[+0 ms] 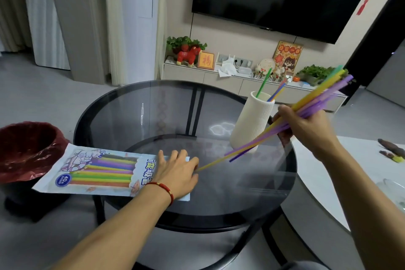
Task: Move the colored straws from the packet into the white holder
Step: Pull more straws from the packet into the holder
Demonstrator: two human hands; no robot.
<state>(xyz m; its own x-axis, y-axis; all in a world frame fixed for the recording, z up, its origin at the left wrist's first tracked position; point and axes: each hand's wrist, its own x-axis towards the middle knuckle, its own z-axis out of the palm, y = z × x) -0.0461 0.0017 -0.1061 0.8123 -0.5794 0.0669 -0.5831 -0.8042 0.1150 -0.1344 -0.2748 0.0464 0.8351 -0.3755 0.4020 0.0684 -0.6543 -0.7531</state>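
Smoked-glass round table (pixel 135 116) with a black rim, filling the middle of the view. At its left edge, overhanging it, a flat white straw packet (pixel 96 171) printed with stripes of purple, yellow, green and orange. Pressed down on the packet's right end, left hand (pixel 177 173), palm down, fingers fairly straight and spread, a red cord bracelet (pixel 163 188) on the wrist. Toward the table's right side, upright, a ribbed white holder (pixel 252 123), with a green straw (pixel 264 82) leaning left out of its mouth and a few blue, red and yellow ones (pixel 278 92) leaning right. Just right of the holder, raised above the table, right hand (pixel 304 127), fingers curled round a bundle of straws (pixel 324 92), mostly yellow and purple, slanting from upper right down to lower left, lower tips passing in front of the holder's base. One yellow straw (pixel 210 165) reaching farthest, its tip close to the left hand's fingers; touching or not, unclear. Left of the table, on the floor, a dark red-lined bin (pixel 28 149).
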